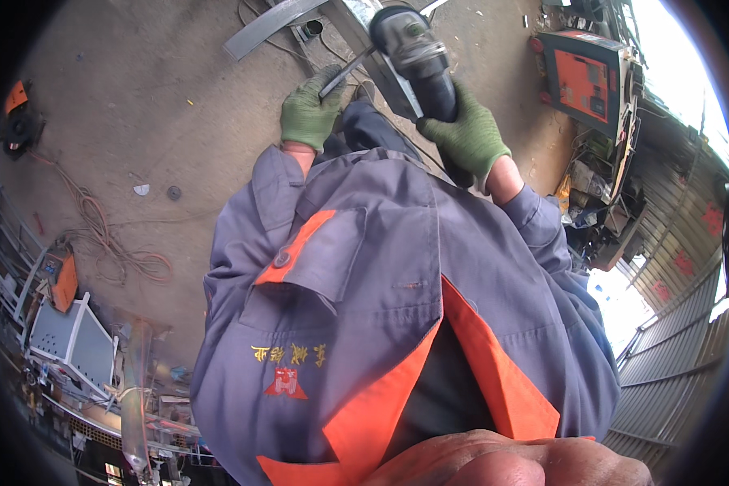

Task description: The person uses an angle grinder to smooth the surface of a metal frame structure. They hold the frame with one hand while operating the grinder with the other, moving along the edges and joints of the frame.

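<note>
My right hand (470, 134), in a green knitted glove, is wrapped round the dark body of an angle grinder (417, 57). The grinder's head lies over a grey metal beam (364, 32) that runs away from me. A thin side handle (347, 71) sticks out from the grinder's head to the left. My left hand (309, 109), also gloved in green, is closed round the outer end of that handle. The grinder's disc is mostly hidden, and its head looks slightly blurred.
A flat metal bar (267, 28) joins the beam at the left, beside a short tube (309, 31). An orange and grey machine (583, 77) stands at the right. Coiled cables (97, 219) lie on the left floor near a white metal box (73, 340).
</note>
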A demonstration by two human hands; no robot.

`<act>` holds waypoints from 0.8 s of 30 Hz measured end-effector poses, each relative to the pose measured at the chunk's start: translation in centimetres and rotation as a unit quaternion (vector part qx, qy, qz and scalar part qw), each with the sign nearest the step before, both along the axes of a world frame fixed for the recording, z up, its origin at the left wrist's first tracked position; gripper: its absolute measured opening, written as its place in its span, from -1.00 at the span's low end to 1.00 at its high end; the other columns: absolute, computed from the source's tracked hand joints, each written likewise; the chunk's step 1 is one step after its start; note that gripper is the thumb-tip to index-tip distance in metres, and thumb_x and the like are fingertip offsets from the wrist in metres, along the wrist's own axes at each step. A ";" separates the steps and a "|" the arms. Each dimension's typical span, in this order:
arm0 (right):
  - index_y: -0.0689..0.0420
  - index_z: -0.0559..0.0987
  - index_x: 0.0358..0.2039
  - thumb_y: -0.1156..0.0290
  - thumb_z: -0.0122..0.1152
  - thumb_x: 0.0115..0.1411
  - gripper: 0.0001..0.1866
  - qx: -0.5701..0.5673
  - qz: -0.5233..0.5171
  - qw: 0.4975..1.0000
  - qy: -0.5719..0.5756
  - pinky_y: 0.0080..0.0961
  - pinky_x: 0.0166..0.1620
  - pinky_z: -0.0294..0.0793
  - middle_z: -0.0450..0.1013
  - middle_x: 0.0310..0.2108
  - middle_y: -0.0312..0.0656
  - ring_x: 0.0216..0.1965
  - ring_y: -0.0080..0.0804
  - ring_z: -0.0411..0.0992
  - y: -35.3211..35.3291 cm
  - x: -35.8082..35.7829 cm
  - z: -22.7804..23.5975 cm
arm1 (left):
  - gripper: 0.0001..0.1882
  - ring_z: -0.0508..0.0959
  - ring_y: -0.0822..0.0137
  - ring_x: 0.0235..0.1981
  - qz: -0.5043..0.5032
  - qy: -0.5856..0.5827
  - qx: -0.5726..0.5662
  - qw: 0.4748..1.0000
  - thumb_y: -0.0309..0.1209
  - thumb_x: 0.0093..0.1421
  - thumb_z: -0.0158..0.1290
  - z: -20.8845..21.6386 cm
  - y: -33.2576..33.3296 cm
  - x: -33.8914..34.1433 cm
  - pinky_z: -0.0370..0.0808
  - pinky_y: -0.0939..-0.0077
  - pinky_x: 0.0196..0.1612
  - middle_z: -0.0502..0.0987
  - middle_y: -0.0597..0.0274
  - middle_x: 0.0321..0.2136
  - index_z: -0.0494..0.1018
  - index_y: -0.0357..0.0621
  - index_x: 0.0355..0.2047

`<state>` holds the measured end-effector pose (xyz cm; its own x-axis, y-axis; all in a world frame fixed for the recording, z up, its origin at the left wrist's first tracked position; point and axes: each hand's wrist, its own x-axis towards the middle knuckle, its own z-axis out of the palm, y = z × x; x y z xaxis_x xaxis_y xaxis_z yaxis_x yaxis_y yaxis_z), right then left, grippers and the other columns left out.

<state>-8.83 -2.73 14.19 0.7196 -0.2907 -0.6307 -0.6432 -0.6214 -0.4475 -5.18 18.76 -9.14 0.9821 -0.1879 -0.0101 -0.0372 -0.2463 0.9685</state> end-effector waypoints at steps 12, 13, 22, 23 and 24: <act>0.14 0.41 0.39 0.25 0.48 0.10 -0.16 0.003 -0.004 1.000 0.012 -0.11 0.15 0.57 0.62 0.10 0.19 0.13 0.11 0.62 2.2 -0.7 0.1 | -0.63 0.78 -0.02 -0.14 0.015 0.021 0.018 1.000 -0.07 0.38 0.32 -0.4 -0.3 -0.3 0.69 0.14 -0.06 0.78 0.06 -0.13 0.75 0.00 0.03; 0.14 0.39 0.42 0.24 0.48 0.11 -0.14 -0.034 0.011 0.999 0.026 -0.10 0.15 0.57 0.62 0.10 0.19 0.14 0.11 0.62 2.1 -0.6 0.1 | -0.63 0.78 -0.03 -0.14 0.016 0.026 0.012 0.999 -0.07 0.37 0.32 -0.3 -0.2 -0.4 0.69 0.14 -0.06 0.79 0.07 -0.14 0.75 0.00 0.03; 0.10 0.40 0.47 0.15 0.55 0.07 -0.05 -0.029 0.070 0.997 0.015 -0.17 0.17 0.60 0.66 0.04 0.16 0.09 0.03 0.67 3.9 -1.8 -0.1 | -0.64 0.76 -0.04 -0.22 0.041 -0.025 0.035 0.998 -0.03 0.34 0.36 -0.1 -0.3 -0.3 0.68 0.11 -0.14 0.78 0.08 -0.23 0.75 0.01 -0.06; 0.09 0.40 0.47 0.13 0.58 0.05 -0.02 -0.024 0.046 0.998 0.024 -0.21 0.17 0.62 0.68 0.02 0.13 0.08 -0.01 0.68 3.8 -1.6 -0.1 | -0.64 0.77 -0.02 -0.20 0.037 -0.010 0.034 0.999 -0.04 0.34 0.36 -0.2 -0.3 -0.4 0.68 0.14 -0.13 0.79 0.08 -0.21 0.75 -0.01 -0.04; 0.09 0.41 0.48 0.13 0.58 0.05 -0.02 -0.007 0.011 1.000 0.009 -0.24 0.15 0.62 0.69 0.02 0.10 0.07 -0.08 0.69 3.8 -1.5 0.0 | -0.63 0.78 0.00 -0.18 0.033 0.006 0.031 0.999 -0.06 0.34 0.36 -0.3 -0.3 -0.5 0.68 0.17 -0.12 0.79 0.08 -0.20 0.75 -0.03 -0.02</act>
